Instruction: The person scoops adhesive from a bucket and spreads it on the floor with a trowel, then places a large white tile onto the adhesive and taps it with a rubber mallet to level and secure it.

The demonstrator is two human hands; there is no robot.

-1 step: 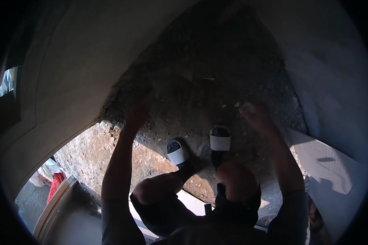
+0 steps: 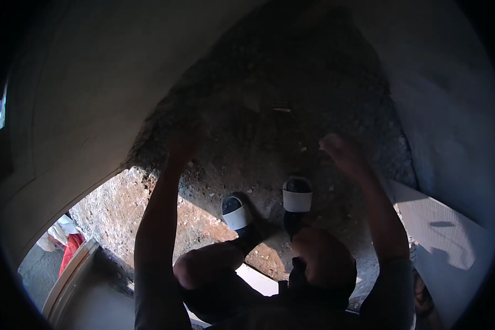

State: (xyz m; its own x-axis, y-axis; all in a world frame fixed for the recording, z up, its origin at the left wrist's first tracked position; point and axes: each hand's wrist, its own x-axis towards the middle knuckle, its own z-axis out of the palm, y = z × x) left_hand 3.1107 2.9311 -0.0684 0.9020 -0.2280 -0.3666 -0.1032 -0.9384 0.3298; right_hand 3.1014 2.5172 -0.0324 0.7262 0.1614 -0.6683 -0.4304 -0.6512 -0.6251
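My left hand (image 2: 182, 144) is held out over the dark dirt ground, so deep in shadow that its fingers cannot be made out. Across from it, my right hand (image 2: 340, 151) hovers above the ground with its fingers curled together. Whatever it may hold is hidden or too small to name. Between and below the hands, my feet stand on the dirt in dark socks and white-strapped slides (image 2: 297, 201). My knees are bent, and both forearms reach forward. A small pale strip (image 2: 281, 109) lies on the shaded ground beyond the hands.
Pale walls or panels rise at the left (image 2: 93, 99) and right (image 2: 451, 104). A white perforated sheet (image 2: 437, 225) leans at the lower right. At the lower left are a curved light-edged board (image 2: 71, 275) and red cloth (image 2: 71, 253). Sunlit stony ground (image 2: 110, 214) shows beside me.
The view has shifted slightly, so my feet and the ground sit a little lower in it. Both hands stay in nearly the same place, the right with its fingers still curled.
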